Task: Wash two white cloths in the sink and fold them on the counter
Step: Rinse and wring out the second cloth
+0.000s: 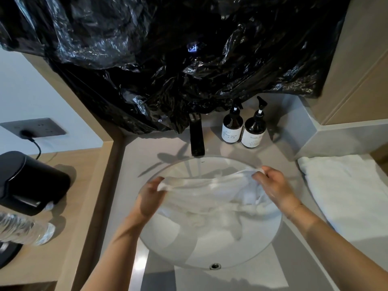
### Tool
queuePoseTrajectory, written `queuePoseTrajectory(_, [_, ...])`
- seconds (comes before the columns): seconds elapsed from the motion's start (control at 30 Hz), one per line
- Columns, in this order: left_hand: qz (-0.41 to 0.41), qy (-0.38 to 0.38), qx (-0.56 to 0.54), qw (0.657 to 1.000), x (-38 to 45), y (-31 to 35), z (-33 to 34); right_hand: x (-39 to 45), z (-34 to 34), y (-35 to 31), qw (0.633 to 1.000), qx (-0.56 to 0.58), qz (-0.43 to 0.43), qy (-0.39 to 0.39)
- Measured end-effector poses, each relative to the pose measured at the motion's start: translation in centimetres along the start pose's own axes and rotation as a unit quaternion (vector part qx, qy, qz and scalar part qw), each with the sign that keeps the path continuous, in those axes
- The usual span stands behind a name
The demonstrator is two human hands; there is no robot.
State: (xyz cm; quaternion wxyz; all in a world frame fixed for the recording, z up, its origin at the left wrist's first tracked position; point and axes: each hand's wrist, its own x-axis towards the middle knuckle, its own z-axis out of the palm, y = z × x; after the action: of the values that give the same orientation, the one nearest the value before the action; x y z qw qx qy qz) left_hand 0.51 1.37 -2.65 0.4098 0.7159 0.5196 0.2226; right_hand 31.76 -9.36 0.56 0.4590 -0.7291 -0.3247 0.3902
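A wet white cloth (206, 193) is stretched across the round white sink (212, 253), under a thin stream of water from the black faucet (197, 136). My left hand (150, 197) grips its left end and my right hand (273, 185) pinches its right end at the sink's far right rim. More white cloth lies bunched in the basin beneath it; I cannot tell whether it is a separate piece. A folded white towel (344, 190) lies on the grey counter (134, 164) to the right of the sink.
Two dark pump bottles (232, 127) (254, 131) stand behind the sink right of the faucet. Black plastic sheeting (178, 59) covers the wall above. On the wooden ledge at left are a black appliance (31, 183), a plastic water bottle (23, 229) and a wall socket (33, 128).
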Motion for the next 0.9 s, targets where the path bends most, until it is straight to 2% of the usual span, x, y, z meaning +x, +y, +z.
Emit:
queuePoseTrajectory(0.07, [0.023,-0.038,0.061,0.997,0.6,0.3,0.1,0.0,0.0,0.8,0.999,-0.041,-0.013,0.021])
queuePoseTrajectory(0.17, [0.113,-0.065,0.186,0.974,1.4,-0.6,1.5,0.1,-0.4,1.3,0.992,-0.108,-0.041,0.040])
queuePoseTrajectory(0.2, [0.098,-0.101,0.237,0.961,1.6,-0.5,2.5,0.2,-0.3,1.5,0.989,-0.139,-0.042,0.031])
queuePoseTrajectory(0.23, [0.041,-0.151,0.285,0.945,1.8,-0.4,3.9,0.5,-0.2,2.1,0.983,-0.177,-0.053,0.019])
queuePoseTrajectory(0.27, [-0.028,-0.206,0.350,0.913,1.9,-0.7,5.3,0.7,0.0,2.6,0.967,-0.244,-0.072,0.010])
queuePoseTrajectory(0.33, [-0.067,-0.275,0.419,0.862,2.0,-2.0,8.3,1.2,0.6,4.0,0.919,-0.377,-0.112,-0.016])
queuePoseTrajectory(0.4, [-0.070,-0.301,0.432,0.847,2.2,-3.5,10.9,1.9,1.0,6.2,0.875,-0.469,-0.087,-0.082])
queuePoseTrajectory(0.5, [-0.070,-0.291,0.459,0.837,2.3,-4.9,13.8,2.1,1.7,7.6,0.806,-0.573,-0.103,-0.106])
queuePoseTrajectory(0.6, [-0.044,-0.239,0.443,0.863,2.2,-5.3,14.7,2.2,1.8,8.7,0.774,-0.607,-0.112,-0.142])
queuePoseTrajectory(0.67, [-0.004,-0.198,0.416,0.887,2.2,-5.6,14.1,2.4,1.6,8.5,0.763,-0.615,-0.071,-0.185])
queuePoseTrajectory(0.73, [0.001,-0.186,0.327,0.927,1.9,-5.9,13.0,2.6,1.4,8.8,0.760,-0.618,-0.087,-0.184])
queuePoseTrajectory(0.83, [-0.013,-0.198,0.191,0.961,1.3,-4.9,11.0,2.3,1.5,8.6,0.740,-0.636,-0.065,-0.207])
queuePoseTrajectory(0.9, [-0.045,-0.132,0.025,0.990,1.2,-3.9,10.0,2.1,1.7,9.1,0.741,-0.631,-0.066,-0.217])
